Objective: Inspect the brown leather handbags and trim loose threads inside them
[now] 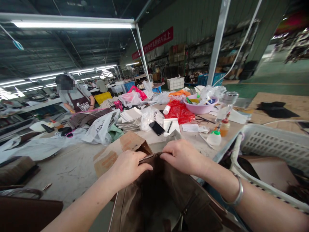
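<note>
A dark brown leather bag (166,199) stands open in front of me on the worktable (72,167). My left hand (129,167) is closed, pinching the bag's top rim from the left. My right hand (182,154), with a silver bangle on the wrist, is closed on the same rim from the right. Both hands meet at the rim's far edge. A piece of cardboard (120,149) lies just beyond the hands.
A black phone (156,128), notepad with pen (170,125), red plastic bag (180,112), pink bowl (200,108), glue bottles (214,137) and stacks of pieces (129,120) crowd the table. A white basket (272,145) stands at right. A person in an apron (77,100) works at far left.
</note>
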